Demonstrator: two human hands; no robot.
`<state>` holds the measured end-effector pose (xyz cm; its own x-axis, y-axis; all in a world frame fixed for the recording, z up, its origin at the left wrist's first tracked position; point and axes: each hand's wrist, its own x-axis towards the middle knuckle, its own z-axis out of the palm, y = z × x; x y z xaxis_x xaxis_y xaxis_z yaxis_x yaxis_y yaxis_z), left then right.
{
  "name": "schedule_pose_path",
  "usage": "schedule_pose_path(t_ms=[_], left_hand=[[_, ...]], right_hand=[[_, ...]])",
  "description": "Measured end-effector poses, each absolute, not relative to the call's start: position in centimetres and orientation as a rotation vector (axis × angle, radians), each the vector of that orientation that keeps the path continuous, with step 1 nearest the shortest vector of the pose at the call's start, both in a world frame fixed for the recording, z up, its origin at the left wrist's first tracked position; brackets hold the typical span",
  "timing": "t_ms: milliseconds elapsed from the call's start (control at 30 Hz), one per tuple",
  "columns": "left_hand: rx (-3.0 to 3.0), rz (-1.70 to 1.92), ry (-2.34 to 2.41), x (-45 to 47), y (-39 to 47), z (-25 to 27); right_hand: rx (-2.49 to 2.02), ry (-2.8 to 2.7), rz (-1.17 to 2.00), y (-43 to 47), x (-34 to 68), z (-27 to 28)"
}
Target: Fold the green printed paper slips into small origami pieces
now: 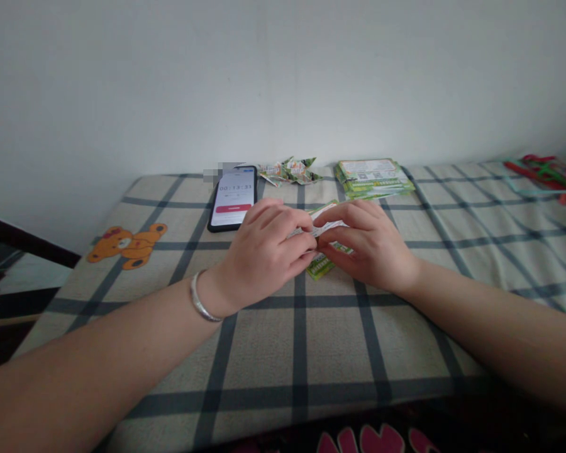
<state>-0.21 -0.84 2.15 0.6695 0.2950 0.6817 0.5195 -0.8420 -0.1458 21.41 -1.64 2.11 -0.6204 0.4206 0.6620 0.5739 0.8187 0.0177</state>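
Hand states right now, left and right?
Left hand: bent over the green-and-white printed paper; thumb hidden, grip cannot be told.
Right hand: closed, apparently pinching the same paper.

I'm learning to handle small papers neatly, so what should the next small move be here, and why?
I'd probably have the left hand and right hand press lightly along the green-and-white paper: both meet at it, and part of it sticks out beyond their fingers. Any crease underneath is hidden, so gentle pressure seems wisest.
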Motion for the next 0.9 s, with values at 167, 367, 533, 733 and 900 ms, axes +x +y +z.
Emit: schedule_pose_path(t_ms=[167,367,533,733,900], left_hand=[[-2.547,-0.975,-0.645,-0.16,-0.87,2.13],[-2.593,-1.031,-0.677,0.05,-0.70,2.06],[-2.614,-1.042,-0.674,-0.04,-0.72,1.93],[-2.606,-1.029,-0.677,-0.10,-0.78,2.12],[-2.632,-1.052,-0.739,-0.36,-0.79,2.27]], right_hand=[[-0.755,-2.314,-0.297,-1.61,21.40,1.98],[-0.753,-2.286,-0.296,-1.74,21.39,1.90],[-0.725,-2.290,-0.246,-1.65,21.39,2.00],[-0.712,-2.282,-0.240,-1.34,21.60,2.12],[-0.747,-2.271,-0.261,-1.00,22.25,2.02]])
